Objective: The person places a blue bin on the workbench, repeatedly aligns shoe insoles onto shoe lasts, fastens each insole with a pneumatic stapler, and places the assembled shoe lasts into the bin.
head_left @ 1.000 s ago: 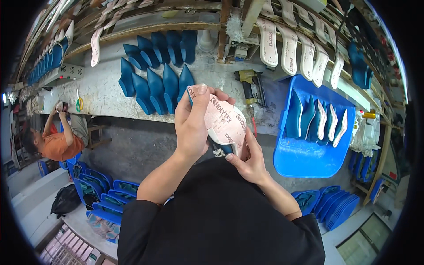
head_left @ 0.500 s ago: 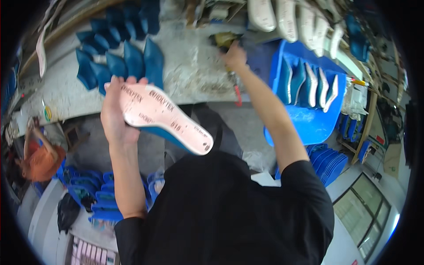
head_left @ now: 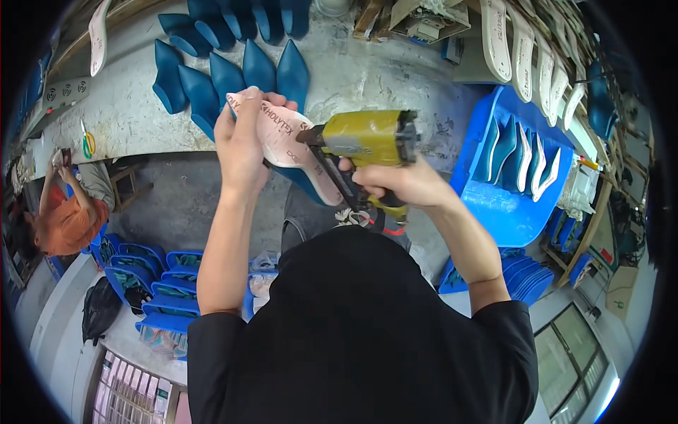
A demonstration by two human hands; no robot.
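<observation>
My left hand (head_left: 241, 145) is wrapped round a teal shoe last (head_left: 299, 181), which lies sole up. A pale pink insole board (head_left: 277, 136) with dark print covers the last's bottom. In my right hand (head_left: 404, 182) is a yellow pneumatic staple gun (head_left: 364, 134), fingers closed round its grip. The gun's dark nose is at the middle of the insole; whether it touches I cannot tell. Its black magazine hides part of the insole's narrow end. Just beyond my left hand, pointed teal lasts (head_left: 224, 76) stand in rows on the bench.
The worn workbench (head_left: 353, 78) stretches across the far side. At the right, a blue plastic bin (head_left: 494, 208) holds teal lasts and pale insoles. More insoles (head_left: 522, 60) hang above it. Scissors (head_left: 87, 143) lie at the bench's left, near a person in orange (head_left: 74, 219). Stacked blue bins (head_left: 173, 290) stand behind on the left.
My right hand has lifted the staple gun off the bench and brought it over the insole. My left hand has shifted right and away from me with the last.
</observation>
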